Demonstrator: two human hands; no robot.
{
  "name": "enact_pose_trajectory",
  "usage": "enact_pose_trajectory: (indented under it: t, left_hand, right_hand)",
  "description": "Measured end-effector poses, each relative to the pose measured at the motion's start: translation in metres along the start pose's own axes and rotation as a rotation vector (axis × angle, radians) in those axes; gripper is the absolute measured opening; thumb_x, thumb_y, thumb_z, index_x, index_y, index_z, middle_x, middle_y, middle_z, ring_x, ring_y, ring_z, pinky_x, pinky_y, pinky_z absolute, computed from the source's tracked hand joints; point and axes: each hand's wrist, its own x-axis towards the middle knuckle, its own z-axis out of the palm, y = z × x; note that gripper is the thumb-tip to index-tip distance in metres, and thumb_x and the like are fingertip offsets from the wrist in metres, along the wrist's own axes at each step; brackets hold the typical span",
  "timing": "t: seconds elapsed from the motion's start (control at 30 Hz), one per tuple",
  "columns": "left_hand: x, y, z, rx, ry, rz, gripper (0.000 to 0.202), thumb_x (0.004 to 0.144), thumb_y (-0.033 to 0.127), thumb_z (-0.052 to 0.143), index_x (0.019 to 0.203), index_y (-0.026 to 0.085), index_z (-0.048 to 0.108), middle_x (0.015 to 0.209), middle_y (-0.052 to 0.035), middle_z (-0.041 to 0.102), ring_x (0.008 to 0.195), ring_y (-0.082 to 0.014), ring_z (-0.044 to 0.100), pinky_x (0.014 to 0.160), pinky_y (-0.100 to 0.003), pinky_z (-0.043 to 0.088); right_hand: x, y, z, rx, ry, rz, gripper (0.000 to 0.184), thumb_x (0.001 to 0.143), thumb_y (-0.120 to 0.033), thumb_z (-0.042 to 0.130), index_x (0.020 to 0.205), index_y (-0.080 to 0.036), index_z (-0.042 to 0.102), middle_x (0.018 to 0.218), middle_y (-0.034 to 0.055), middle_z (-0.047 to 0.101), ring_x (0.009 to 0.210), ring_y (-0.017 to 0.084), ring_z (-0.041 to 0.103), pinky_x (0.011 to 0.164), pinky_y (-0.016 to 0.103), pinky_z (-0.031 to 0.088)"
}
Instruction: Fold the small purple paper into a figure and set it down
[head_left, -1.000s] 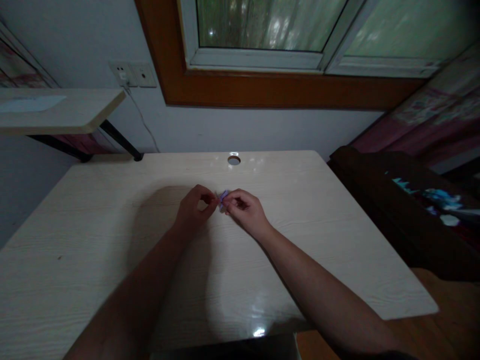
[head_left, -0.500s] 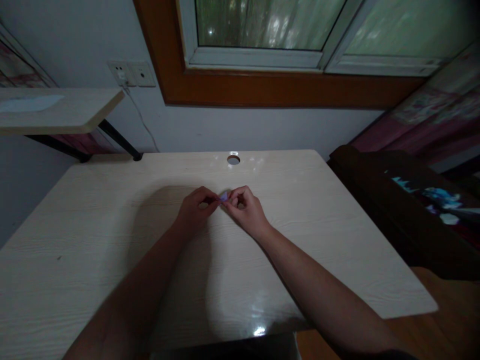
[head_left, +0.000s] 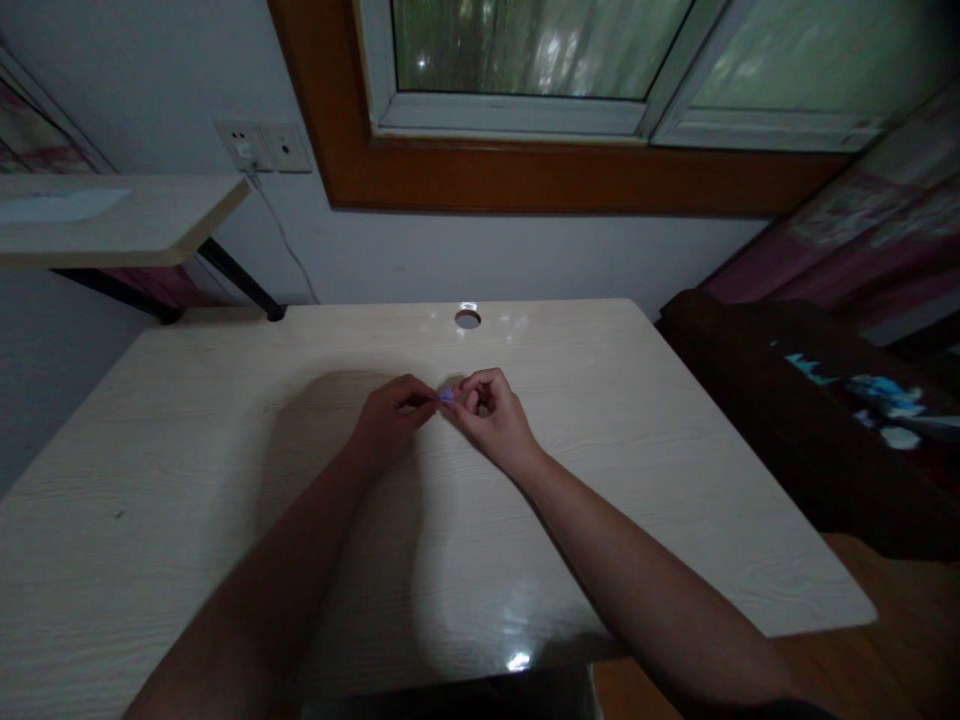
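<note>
A small purple piece [head_left: 447, 395], which looks like folded paper, is held between my two hands over the middle of the desk. My left hand [head_left: 391, 415] pinches its left end between thumb and fingertips. My right hand [head_left: 495, 418] has its fingers curled, with thumb and fingertip at the right end of the piece. The fingers cover much of it, so its full shape is hidden.
The pale wooden desk [head_left: 637, 480] has a round cable hole [head_left: 468, 319] near its back edge. A raised shelf [head_left: 112, 225] stands on black legs at the left. On the right is a dark brown piece of furniture [head_left: 750, 400] with blue and white items [head_left: 885, 395] on it.
My right index finger has lifted slightly off the purple piece, and less of the piece stands up between the hands. My left hand has hardly moved.
</note>
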Motion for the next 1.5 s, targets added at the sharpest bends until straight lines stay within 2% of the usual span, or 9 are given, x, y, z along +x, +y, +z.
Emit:
enact_pose_trajectory:
  t: [0.17,0.43,0.6,0.73,0.97,1.2,1.3,1.5]
  left_hand:
    - [-0.001,0.001,0.001,-0.077,-0.009,-0.111,0.015,0.079,0.031,0.072,0.082,0.018,0.066,0.081,-0.0031,0.068,0.073,-0.0153,0.065,0.07,-0.026,0.051]
    - [-0.001,-0.001,0.001,-0.106,-0.035,-0.213,0.018,0.076,0.034,0.073,0.078,0.017,0.066,0.073,-0.0015,0.066,0.066,-0.0141,0.059,0.065,-0.025,0.047]
    - [-0.002,0.0,0.002,-0.196,-0.02,-0.29,0.021,0.073,0.035,0.075,0.075,0.017,0.065,0.067,0.0003,0.064,0.061,-0.0124,0.057,0.061,-0.024,0.045]
    - [-0.001,0.002,0.003,-0.216,0.002,-0.338,0.024,0.071,0.036,0.077,0.074,0.017,0.064,0.064,0.0013,0.064,0.058,-0.0115,0.057,0.059,-0.023,0.044]
    - [0.002,0.01,0.004,-0.221,0.029,-0.374,0.03,0.068,0.042,0.078,0.069,0.017,0.062,0.06,0.0009,0.063,0.054,-0.012,0.057,0.055,-0.023,0.044]
    - [0.003,0.007,0.001,-0.249,0.076,-0.379,0.029,0.068,0.041,0.079,0.069,0.017,0.063,0.061,0.0005,0.065,0.057,-0.0128,0.059,0.059,-0.025,0.047]
    - [0.003,0.007,0.001,-0.272,0.099,-0.384,0.028,0.069,0.041,0.079,0.07,0.017,0.063,0.061,0.0011,0.064,0.058,-0.0127,0.059,0.061,-0.025,0.048]
    - [0.005,0.006,0.001,-0.338,0.061,-0.407,0.031,0.066,0.041,0.082,0.081,0.018,0.069,0.07,-0.0003,0.069,0.064,-0.0143,0.063,0.065,-0.027,0.051]
  right_hand:
    - [0.001,0.002,0.002,0.136,-0.009,0.041,0.032,0.083,-0.034,0.071,0.099,-0.025,0.044,0.086,-0.0023,0.065,0.055,0.008,0.042,0.055,0.024,0.035]
    - [0.002,0.003,0.001,0.232,-0.059,0.091,0.035,0.082,-0.037,0.072,0.1,-0.025,0.044,0.09,-0.0014,0.066,0.054,0.008,0.039,0.052,0.023,0.033]
    - [0.004,0.002,0.002,0.26,-0.048,0.111,0.035,0.081,-0.037,0.073,0.098,-0.025,0.045,0.088,-0.0013,0.066,0.056,0.009,0.042,0.053,0.024,0.034]
    - [0.005,0.0,0.005,0.288,-0.027,0.123,0.033,0.079,-0.035,0.073,0.093,-0.025,0.044,0.085,-0.0025,0.065,0.054,0.008,0.039,0.052,0.023,0.032]
    - [0.008,-0.005,0.009,0.248,0.026,0.152,0.036,0.077,-0.035,0.073,0.085,-0.024,0.039,0.084,-0.0026,0.066,0.052,0.007,0.034,0.049,0.022,0.028]
    - [0.008,0.004,0.009,0.283,-0.038,0.179,0.041,0.076,-0.037,0.074,0.089,-0.026,0.036,0.082,-0.0039,0.065,0.052,0.008,0.04,0.05,0.022,0.03]
    - [0.008,0.004,0.009,0.307,-0.041,0.181,0.04,0.076,-0.036,0.074,0.089,-0.025,0.037,0.082,-0.004,0.065,0.053,0.008,0.041,0.051,0.023,0.031]
    - [0.008,0.001,0.009,0.297,-0.024,0.176,0.039,0.078,-0.035,0.073,0.089,-0.025,0.037,0.081,-0.0042,0.065,0.053,0.008,0.041,0.052,0.023,0.031]
